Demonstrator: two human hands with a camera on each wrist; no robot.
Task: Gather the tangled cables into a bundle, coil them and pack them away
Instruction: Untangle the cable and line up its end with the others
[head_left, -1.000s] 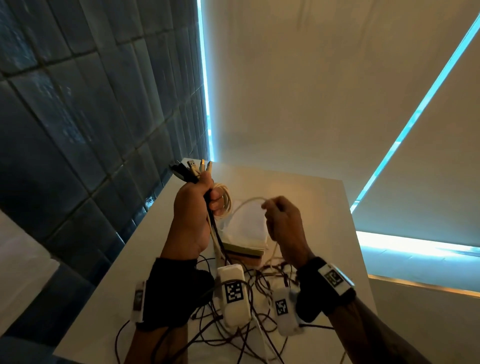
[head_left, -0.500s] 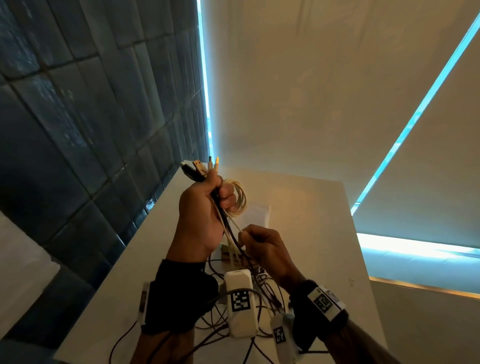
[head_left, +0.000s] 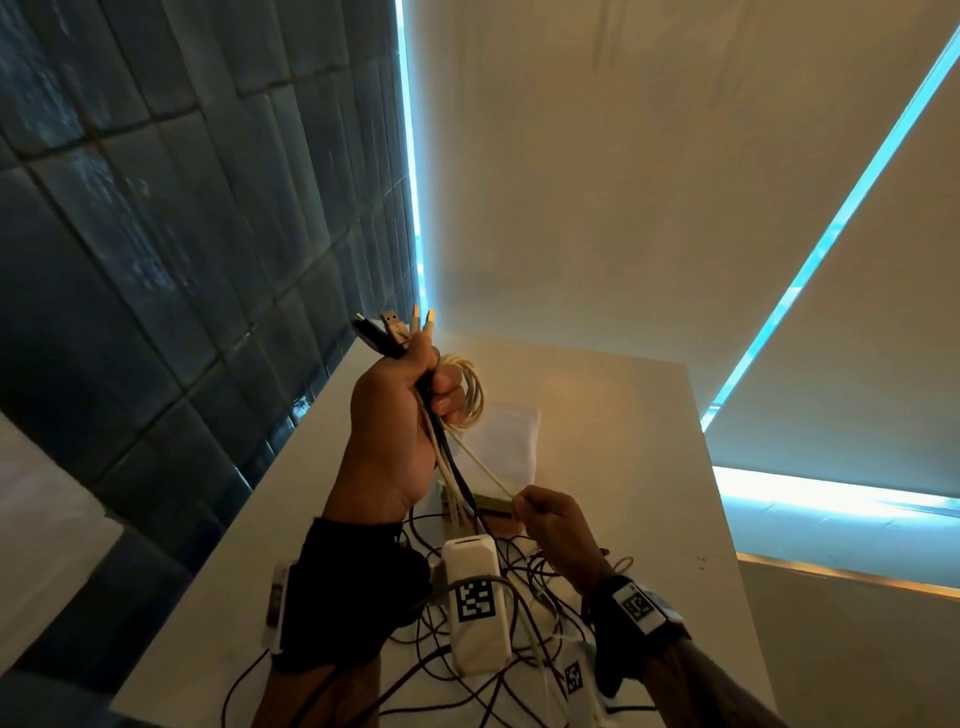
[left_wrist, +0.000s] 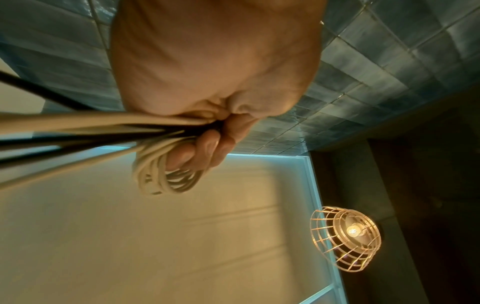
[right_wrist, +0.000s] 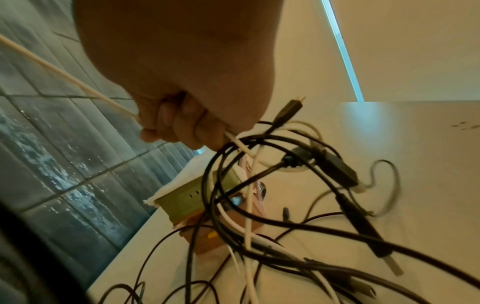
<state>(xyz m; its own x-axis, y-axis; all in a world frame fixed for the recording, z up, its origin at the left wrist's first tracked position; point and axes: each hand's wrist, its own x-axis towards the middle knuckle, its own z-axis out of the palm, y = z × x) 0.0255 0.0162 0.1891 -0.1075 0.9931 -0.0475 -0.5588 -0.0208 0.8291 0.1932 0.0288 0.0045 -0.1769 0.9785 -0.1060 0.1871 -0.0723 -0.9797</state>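
Observation:
My left hand (head_left: 410, 400) is raised above the table and grips a bundle of black and cream cables (head_left: 447, 467), their plugs (head_left: 395, 330) sticking out above the fist. Several turns of cream cable form a coil (head_left: 470, 395) around its fingers, the coil (left_wrist: 166, 176) showing close up in the left wrist view. My right hand (head_left: 540, 512) is lower and to the right. It pinches one cream cable (right_wrist: 64, 77) that runs taut up to the coil. Below lies a tangle of black and white cables (right_wrist: 272, 216) on the white table (head_left: 623, 441).
A small olive and brown box (right_wrist: 187, 197) with white cloth (head_left: 509, 436) over it stands on the table behind the tangle. A dark tiled wall (head_left: 156, 260) borders the table's left side. A caged lamp (left_wrist: 345, 238) hangs overhead.
My right hand has dropped from beside the left hand down toward the tangle, drawing the cream cable taut. The coil on the left hand has grown.

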